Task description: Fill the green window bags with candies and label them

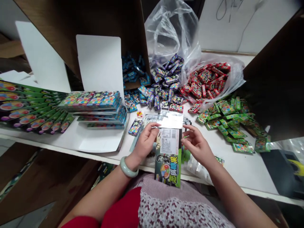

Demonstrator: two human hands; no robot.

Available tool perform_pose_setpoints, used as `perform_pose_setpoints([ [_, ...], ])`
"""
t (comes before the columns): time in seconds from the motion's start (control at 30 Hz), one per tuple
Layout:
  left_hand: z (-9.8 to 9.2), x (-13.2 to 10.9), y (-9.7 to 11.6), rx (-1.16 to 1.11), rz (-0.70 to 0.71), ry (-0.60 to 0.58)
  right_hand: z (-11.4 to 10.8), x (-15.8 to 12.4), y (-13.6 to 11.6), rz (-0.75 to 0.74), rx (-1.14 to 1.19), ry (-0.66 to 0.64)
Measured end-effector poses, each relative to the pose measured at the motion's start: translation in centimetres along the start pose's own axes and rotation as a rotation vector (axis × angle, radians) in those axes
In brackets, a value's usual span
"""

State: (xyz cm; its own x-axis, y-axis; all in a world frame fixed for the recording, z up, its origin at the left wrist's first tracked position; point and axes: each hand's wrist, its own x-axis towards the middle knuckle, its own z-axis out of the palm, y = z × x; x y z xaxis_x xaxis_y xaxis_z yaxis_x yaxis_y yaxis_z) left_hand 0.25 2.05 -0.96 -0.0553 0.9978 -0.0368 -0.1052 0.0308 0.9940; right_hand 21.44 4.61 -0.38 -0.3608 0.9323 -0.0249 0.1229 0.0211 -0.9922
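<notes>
A flat, rectangular black-and-green printed packet (167,158), white-labelled near its top, stands between both hands' fingers. The left hand (147,139) nearly closes thumb and fingers, pinching its upper left edge; the right hand (196,144) has fingers slightly parted at its upper right edge, grip unclear.

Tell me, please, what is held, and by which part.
A flat, rectangular black-and-green packet, by its upper left edge in the left grip; contact by the right grip is unclear.
</notes>
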Motion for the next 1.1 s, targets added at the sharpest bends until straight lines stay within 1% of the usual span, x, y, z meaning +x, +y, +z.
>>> perform_pose_setpoints([
  [0.1, -0.6, 0.0, 0.6, 0.040, 0.017, -0.033, -0.1, 0.1, -0.9, -0.031, -0.081, -0.018],
  [0.2, -0.8, -0.1, 1.1, 0.040, 0.051, -0.079, -0.1, 0.2, -1.8, -0.059, -0.167, -0.018],
  [0.33, -1.0, -0.6, 1.1, 0.095, 0.083, -0.130, 0.0, 0.0, -2.2, -0.080, -0.161, -0.020],
  [0.4, -1.2, -0.9, 1.1, 0.157, 0.093, -0.121, 0.0, 0.1, -2.4, -0.106, -0.179, -0.019],
  [0.5, -1.2, -0.9, 1.4, 0.242, 0.147, -0.065, -0.2, 0.7, -2.9, -0.153, -0.247, -0.012],
  [0.57, -1.1, -0.9, 1.9, 0.216, 0.187, -0.050, -0.3, 1.3, -3.3, -0.122, -0.200, -0.013],
  [0.6, -1.0, -0.8, 2.2, 0.174, 0.185, -0.054, -0.3, 1.5, -3.5, -0.088, -0.150, -0.014],
  [0.67, -0.9, -0.6, 2.7, 0.050, 0.143, -0.061, -0.3, 1.9, -3.7, -0.028, -0.065, -0.032],
  [0.73, -0.9, -0.5, 2.9, -0.074, 0.083, -0.064, -0.3, 2.1, -3.8, -0.013, -0.064, -0.067],
  [0.8, -1.0, -0.5, 3.1, -0.148, 0.043, -0.085, -0.2, 2.1, -3.8, -0.047, -0.127, -0.083],
  [0.83, -1.1, -0.5, 3.2, -0.145, 0.034, -0.097, -0.2, 2.0, -3.9, -0.085, -0.172, -0.077],
  [0.9, -1.3, -0.5, 3.3, -0.072, 0.046, -0.097, -0.2, 1.9, -4.2, -0.177, -0.269, -0.071],
  [0.97, -1.4, -0.5, 3.4, -0.014, 0.091, -0.084, -0.1, 1.8, -4.6, -0.253, -0.352, -0.104],
  [1.03, -1.3, -0.5, 3.5, -0.014, 0.135, -0.084, 0.0, 1.8, -5.1, -0.279, -0.385, -0.156],
  [1.1, -1.0, -0.3, 3.7, -0.032, 0.132, -0.068, 0.1, 1.9, -5.5, -0.254, -0.368, -0.169],
])
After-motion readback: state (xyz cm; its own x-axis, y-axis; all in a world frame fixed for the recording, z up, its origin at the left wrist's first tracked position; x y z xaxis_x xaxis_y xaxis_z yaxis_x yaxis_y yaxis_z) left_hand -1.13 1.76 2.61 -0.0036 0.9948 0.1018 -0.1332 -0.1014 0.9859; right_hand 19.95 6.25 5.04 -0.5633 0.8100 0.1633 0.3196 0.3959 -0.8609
